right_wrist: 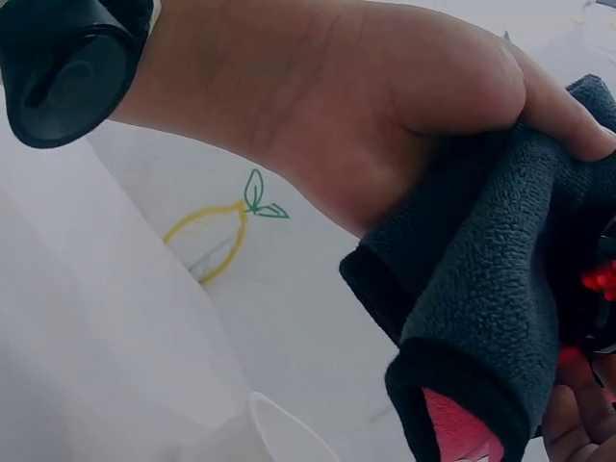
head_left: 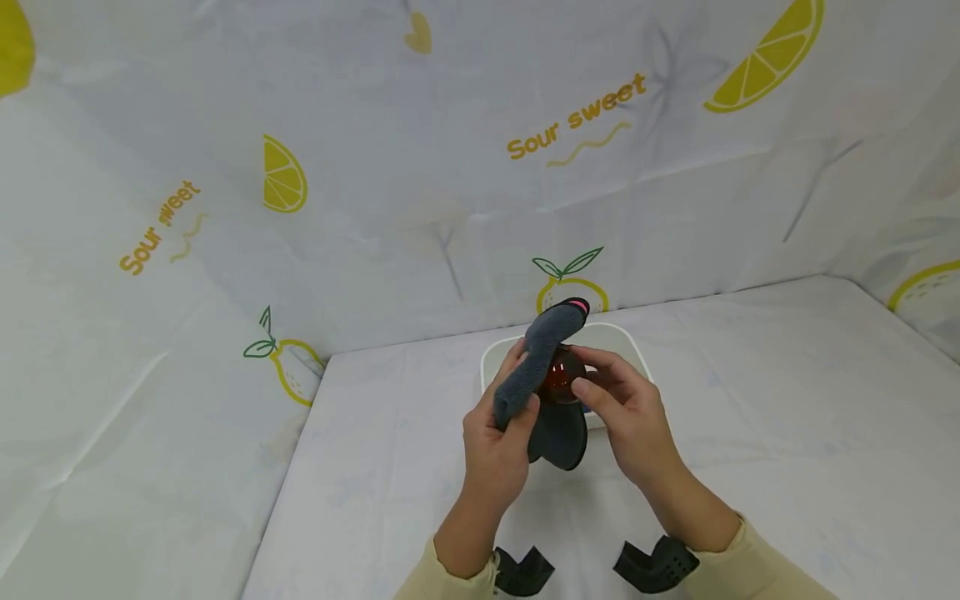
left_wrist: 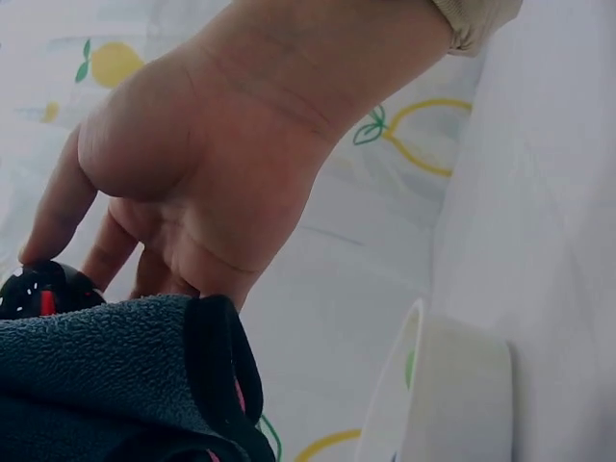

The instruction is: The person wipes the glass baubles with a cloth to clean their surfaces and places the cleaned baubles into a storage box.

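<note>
My left hand [head_left: 497, 450] grips a folded dark grey-blue fleecy cloth [head_left: 536, 362], black-edged with a pink side that also shows in the right wrist view. Against the cloth sits a glossy dark red ball-like object [head_left: 562, 377]. My right hand [head_left: 633, 417] pinches that object, thumb on its front. In the left wrist view a thumb touches the dark round object [left_wrist: 43, 291] behind the cloth [left_wrist: 106, 375]. The cloth [right_wrist: 481, 279] covers part of a hand in the right wrist view, and part of the round object is hidden.
Behind the hands a white plastic tub [head_left: 491, 362] stands on the white-covered table [head_left: 750, 417]; bits of blue and green show in it. A lemon-printed sheet [head_left: 375, 208] hangs behind the table. Black devices [head_left: 660, 565] are worn on both wrists.
</note>
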The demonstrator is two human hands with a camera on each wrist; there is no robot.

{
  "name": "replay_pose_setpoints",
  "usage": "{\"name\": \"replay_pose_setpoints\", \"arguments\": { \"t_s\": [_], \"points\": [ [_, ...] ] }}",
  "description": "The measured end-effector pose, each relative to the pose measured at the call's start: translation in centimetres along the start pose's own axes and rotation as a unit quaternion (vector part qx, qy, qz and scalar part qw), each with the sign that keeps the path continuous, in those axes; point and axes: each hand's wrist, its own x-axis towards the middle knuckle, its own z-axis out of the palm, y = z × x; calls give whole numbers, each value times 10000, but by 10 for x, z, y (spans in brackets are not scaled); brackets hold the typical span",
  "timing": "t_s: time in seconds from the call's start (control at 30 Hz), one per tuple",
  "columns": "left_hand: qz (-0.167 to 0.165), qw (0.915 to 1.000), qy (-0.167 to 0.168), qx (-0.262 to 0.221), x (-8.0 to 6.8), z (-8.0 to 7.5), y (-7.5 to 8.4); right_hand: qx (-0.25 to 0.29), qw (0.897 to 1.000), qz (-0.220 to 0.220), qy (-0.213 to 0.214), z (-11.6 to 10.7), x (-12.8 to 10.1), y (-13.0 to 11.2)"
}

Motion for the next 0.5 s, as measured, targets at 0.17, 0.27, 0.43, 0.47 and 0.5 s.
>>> {"name": "replay_pose_setpoints", "arguments": {
  "t_s": [0.17, 0.27, 0.43, 0.47, 0.5],
  "points": [
    [-202, 9998, -74, -26, 0, 0, 0, -124, 9995, -179, -240, -3, 2, 1],
    [-293, 9995, -115, -20, 0, 0, 0, -313, 9980, -323, -439, -3, 2, 1],
    [-583, 9982, -45, 89, 0, -1, 1, -781, 9944, -507, -494, -1, -1, -2],
    [-641, 9979, -17, 116, 0, -1, 1, -825, 9941, -534, -460, -1, -1, -2],
    [-684, 9976, 12, 147, 0, -1, 1, -872, 9935, -582, -433, 0, -1, -2]
  ]
}}
